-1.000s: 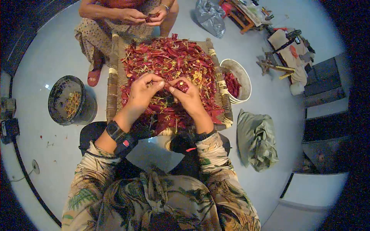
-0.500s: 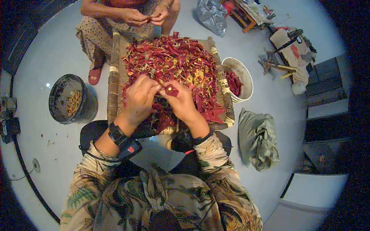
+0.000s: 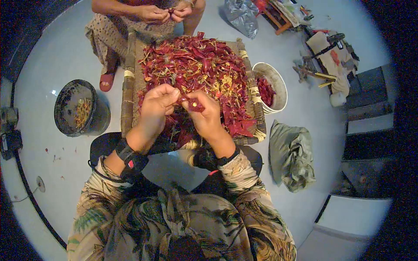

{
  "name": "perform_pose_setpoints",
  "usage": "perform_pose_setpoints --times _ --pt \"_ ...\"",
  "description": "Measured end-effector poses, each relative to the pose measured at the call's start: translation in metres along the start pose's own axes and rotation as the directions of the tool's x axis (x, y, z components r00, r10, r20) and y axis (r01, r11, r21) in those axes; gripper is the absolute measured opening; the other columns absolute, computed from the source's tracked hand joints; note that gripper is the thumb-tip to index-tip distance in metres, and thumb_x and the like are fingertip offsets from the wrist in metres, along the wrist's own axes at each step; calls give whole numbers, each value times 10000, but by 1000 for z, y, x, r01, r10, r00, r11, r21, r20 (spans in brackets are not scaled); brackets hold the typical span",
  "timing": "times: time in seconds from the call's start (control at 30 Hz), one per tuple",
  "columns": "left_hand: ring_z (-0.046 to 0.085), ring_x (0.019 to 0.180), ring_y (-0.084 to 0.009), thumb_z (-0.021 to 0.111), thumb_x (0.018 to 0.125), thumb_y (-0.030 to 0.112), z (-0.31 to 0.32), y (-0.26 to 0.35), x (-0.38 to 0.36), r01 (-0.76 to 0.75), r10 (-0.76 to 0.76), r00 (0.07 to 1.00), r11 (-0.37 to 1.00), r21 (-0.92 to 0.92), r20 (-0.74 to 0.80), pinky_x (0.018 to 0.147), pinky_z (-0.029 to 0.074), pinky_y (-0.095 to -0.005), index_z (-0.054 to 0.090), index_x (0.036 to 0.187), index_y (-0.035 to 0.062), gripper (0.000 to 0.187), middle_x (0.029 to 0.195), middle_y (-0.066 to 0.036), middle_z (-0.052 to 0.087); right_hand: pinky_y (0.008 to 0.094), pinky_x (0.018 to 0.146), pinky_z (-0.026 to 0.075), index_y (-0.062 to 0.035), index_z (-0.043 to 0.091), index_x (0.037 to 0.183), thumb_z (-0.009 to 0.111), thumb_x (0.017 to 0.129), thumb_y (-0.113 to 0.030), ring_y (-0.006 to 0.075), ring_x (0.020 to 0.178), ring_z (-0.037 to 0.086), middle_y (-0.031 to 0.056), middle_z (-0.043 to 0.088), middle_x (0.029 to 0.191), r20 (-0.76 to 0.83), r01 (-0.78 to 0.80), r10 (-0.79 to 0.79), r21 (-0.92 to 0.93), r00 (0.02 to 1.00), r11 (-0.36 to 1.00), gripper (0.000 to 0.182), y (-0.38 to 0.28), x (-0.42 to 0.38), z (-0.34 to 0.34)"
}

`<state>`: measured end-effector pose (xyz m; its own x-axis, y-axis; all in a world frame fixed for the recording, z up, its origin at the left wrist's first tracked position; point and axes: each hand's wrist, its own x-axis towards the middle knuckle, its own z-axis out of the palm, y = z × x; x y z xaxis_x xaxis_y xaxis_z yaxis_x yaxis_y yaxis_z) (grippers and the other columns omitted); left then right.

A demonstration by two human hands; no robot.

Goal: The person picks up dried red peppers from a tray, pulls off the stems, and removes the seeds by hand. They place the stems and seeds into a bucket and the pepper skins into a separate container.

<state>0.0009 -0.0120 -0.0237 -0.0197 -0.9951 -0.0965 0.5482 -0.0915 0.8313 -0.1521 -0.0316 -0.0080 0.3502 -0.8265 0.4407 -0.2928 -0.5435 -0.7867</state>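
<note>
Above a heap of dried red chillies (image 3: 196, 56), my two hands meet at one dark red dried chilli (image 3: 197, 105). My right hand (image 3: 207, 116) pinches it between thumb and fingers, with a pale spot showing on the pepper. On the other side, my left hand (image 3: 157, 104) is closed with its fingertips at the chilli's near-left end; the exact part it grips is partly hidden. The heap, mixed with yellow seeds and stems, lies on a woven rope-and-wood stool top (image 3: 127, 98) just in front of my knees.
A dark bucket (image 3: 104, 115) with stems stands left; a white bucket (image 3: 281, 78) with red chillies stands right. A grey-green sack (image 3: 291, 156) lies at my right, a plastic bag (image 3: 244, 17) farther back. Opposite, another person's hands (image 3: 167, 14) hold a small dark red piece.
My left hand has turned, its fingers now opened more toward the palm side while still meeting the chilli. My right hand has shifted slightly downward. The view has tilted a little.
</note>
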Motion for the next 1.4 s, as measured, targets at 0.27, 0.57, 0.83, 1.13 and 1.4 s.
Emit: perform_pose_setpoints --times 0.27,0.57,0.83,1.13,1.4 --pt "373 556 -4 585 874 150 -5 6 -3 -53 48 998 985 165 33 479 290 -176 569 810 70 103 684 52 502 271 604 423 -15 571 884 649 804 -91 121 655 522 46 558 726 85 -55 55 0 995 998 135 4 3 -2" --pt "558 814 -95 611 856 108 13 26 -9 -217 171 971 923 318 168 759 447 -240 608 914 -11 132 852 -25 613 240 542 450 -48 593 929 622 858 -172 80 609 526 -13 560 741 318 -502 400 377 860 779 146 3 3 -19" --pt "557 761 -144 636 822 121 13 34 -12 -412 340 910 678 609 237 690 436 -270 653 853 3 123 804 -65 590 258 529 469 -71 573 926 620 858 -292 106 575 518 -23 540 736 408 -611 461 608 788 507 236 7 -5 -10" --pt "532 644 -182 594 807 79 14 34 -20 -530 548 801 466 708 239 603 419 -296 580 755 -19 112 701 -99 544 322 671 478 -10 582 966 634 837 -157 147 768 575 72 609 855 238 -279 228 205 944 938 203 -17 -3 -4" --pt "433 579 -67 586 869 149 2 12 -8 -178 162 984 948 264 79 531 341 -215 575 743 56 157 652 24 500 388 670 456 0 571 922 590 806 -112 354 784 574 170 560 833 190 90 -83 -31 978 995 163 -14 -4 -8"
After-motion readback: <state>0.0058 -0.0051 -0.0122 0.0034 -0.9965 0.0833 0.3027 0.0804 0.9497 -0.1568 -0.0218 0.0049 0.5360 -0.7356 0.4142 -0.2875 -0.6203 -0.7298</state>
